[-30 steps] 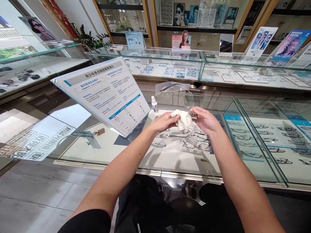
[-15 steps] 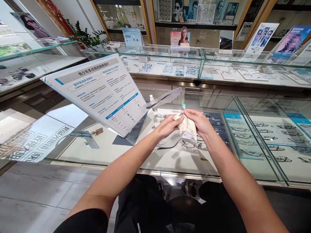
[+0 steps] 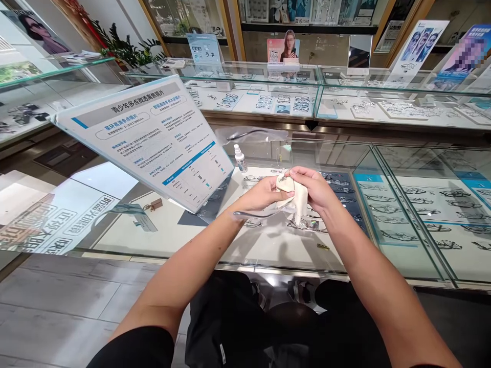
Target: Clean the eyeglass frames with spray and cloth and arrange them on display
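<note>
Between my hands, over the glass counter, is a pair of eyeglasses, its bare lens standing above my fingers. Its arms point left, and clear plastic sleeves cover them. A cream cleaning cloth wraps the nearer lens and hangs down from my fingers. My left hand is closed on the cloth around that lens, thumb on top. Fingers of my right hand pinch the frame near its middle, with the cloth against them. The exact grip at the fingertips is partly hidden.
On the glass counter stand a small white spray bottle and a large tilted sign board. A brown tag lies to the left. Rows of spectacle frames show under the glass. Another display counter runs behind.
The eyeglasses have turned in my hands: their arms have swung, the nearer one coming down over my left wrist. The cloth has shifted, and the view has tilted slightly.
</note>
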The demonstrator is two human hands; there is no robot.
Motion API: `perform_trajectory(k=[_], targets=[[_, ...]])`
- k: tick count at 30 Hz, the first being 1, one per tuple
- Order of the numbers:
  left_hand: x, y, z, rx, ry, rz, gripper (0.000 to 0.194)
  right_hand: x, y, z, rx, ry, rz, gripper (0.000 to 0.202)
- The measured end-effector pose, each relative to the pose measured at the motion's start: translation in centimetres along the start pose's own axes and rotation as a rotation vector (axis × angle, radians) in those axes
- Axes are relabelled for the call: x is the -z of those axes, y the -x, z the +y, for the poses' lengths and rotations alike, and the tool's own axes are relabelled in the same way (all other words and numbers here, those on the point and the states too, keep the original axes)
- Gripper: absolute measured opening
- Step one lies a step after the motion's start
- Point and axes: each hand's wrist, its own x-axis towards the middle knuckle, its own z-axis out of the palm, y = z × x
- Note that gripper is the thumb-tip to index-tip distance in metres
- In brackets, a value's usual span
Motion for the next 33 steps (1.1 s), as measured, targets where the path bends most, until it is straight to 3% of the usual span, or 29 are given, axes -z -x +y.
perform_trajectory(k=[4, 12, 18, 25, 33], targets=[[0.3, -0.2, 0.2, -0.003, -0.01, -0.097, 0.049, 0.2, -0.2, 0.2, -0.031, -0.054, 0.018, 0.046], [-1.2, 0.4, 0.7, -0.069, -0.069, 0.045, 0.05, -0.5, -0.2, 0.5, -0.052, -0.111, 0.035, 0.051], [-1.2, 0.3, 0.4, -0.093, -0.1, 0.116, 0.061, -0.6, -0.1, 0.5, -0.005, -0.118, 0.015, 0.047], [-0.5, -0.3, 0.2, -0.139, -0.072, 0.091, 0.055, -0.5, -0.3, 0.7, 0.035, -0.056, 0.067, 0.049], [-0.3, -1.4, -0.5, -0.114, -0.02, 0.316, 0.055, -0.8, -0.7, 1.0, 0.189, -0.019, 0.178, 0.048]])
